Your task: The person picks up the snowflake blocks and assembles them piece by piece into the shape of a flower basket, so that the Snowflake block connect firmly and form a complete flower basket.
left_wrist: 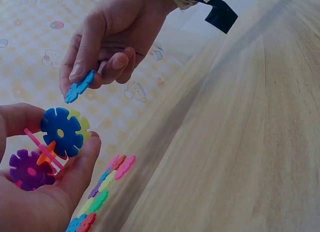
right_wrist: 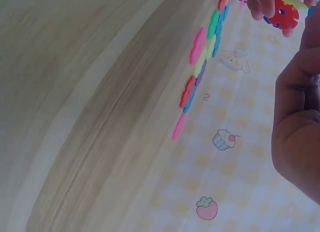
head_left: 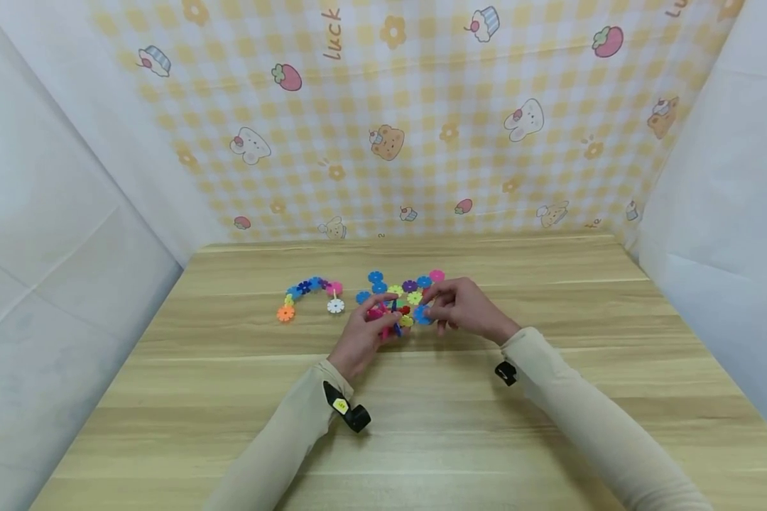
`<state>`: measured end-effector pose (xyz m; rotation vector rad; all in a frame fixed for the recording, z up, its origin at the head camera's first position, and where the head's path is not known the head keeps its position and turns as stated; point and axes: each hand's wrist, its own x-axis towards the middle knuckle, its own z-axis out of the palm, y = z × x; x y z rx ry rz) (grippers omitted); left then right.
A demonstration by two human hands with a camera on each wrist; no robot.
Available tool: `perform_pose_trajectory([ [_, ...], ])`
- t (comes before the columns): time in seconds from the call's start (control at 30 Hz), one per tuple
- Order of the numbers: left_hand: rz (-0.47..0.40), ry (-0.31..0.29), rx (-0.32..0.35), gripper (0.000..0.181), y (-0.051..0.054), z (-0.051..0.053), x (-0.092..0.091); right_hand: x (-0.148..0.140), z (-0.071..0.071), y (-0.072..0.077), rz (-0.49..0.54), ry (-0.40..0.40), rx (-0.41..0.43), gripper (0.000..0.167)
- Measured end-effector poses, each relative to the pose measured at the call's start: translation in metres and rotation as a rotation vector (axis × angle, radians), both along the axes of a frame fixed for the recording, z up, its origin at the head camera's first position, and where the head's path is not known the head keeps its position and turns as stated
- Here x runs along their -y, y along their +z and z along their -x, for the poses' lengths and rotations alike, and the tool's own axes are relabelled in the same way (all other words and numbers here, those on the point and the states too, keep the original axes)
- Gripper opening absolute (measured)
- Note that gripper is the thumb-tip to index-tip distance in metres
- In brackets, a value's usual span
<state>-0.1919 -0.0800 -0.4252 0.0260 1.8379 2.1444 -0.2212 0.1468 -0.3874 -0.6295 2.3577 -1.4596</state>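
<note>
My left hand (head_left: 358,341) holds a cluster of slotted flower-shaped plastic discs joined together. In the left wrist view the cluster shows a dark blue disc (left_wrist: 52,123), a purple disc (left_wrist: 20,167), an orange piece, a yellow one and a pink one seen edge-on. A red disc (right_wrist: 280,23) of it appears in the right wrist view. My right hand (head_left: 473,309) pinches a single blue disc (left_wrist: 80,86) between thumb and fingers. That disc is close to the cluster but apart from it. The right fingertips are mostly hidden in the right wrist view.
Loose discs in several colours, among them a pink disc (head_left: 437,275) and a blue disc (head_left: 375,277), lie flat on the wooden table (head_left: 383,454) behind the hands. To the left stands a curved chain of joined discs (head_left: 303,287) with orange and white ends. A checked cloth (head_left: 383,191) hangs behind.
</note>
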Motion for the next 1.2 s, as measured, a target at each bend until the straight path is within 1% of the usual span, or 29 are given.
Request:
perform_pose_trajectory([
  [0.17, -0.002, -0.011, -0.01, 0.047, -0.001, 0.0, -0.003, 0.003, -0.003, 0.0, -0.002, 0.012, -0.028, 0.013],
  [0.3, 0.073, -0.004, -0.045, 0.047, -0.001, -0.001, -0.006, 0.007, -0.007, 0.001, 0.003, -0.003, -0.027, 0.01],
  [0.43, 0.148, -0.001, -0.077, 0.048, 0.001, -0.002, -0.008, 0.012, -0.011, 0.003, 0.014, -0.041, -0.025, 0.009],
  [0.57, 0.167, 0.011, -0.08, 0.048, 0.002, -0.003, -0.01, 0.018, -0.014, 0.002, 0.039, -0.093, -0.026, 0.009],
  [0.77, 0.191, 0.062, -0.046, 0.047, 0.001, -0.004, -0.014, 0.028, -0.018, -0.008, 0.076, -0.161, -0.067, 0.006],
  [0.87, 0.181, 0.098, -0.029, 0.047, 0.001, -0.005, -0.016, 0.033, -0.021, -0.011, 0.108, -0.21, -0.099, 0.004],
  [0.97, 0.143, 0.128, -0.016, 0.047, 0.002, -0.005, -0.019, 0.038, -0.024, -0.012, 0.134, -0.242, -0.148, 0.003],
  [1.03, 0.124, 0.138, -0.017, 0.047, 0.003, -0.006, -0.021, 0.04, -0.025, -0.012, 0.142, -0.252, -0.16, 0.003],
  [1.07, 0.12, 0.133, -0.021, 0.047, 0.003, -0.006, -0.021, 0.04, -0.025, -0.012, 0.14, -0.249, -0.147, 0.003],
  [1.13, 0.131, 0.119, -0.032, 0.046, 0.005, -0.007, -0.02, 0.037, -0.022, -0.01, 0.131, -0.234, -0.093, 0.002],
  [1.2, 0.146, 0.101, -0.057, 0.045, 0.006, -0.007, -0.018, 0.031, -0.017, -0.007, 0.117, -0.193, -0.035, 0.005],
])
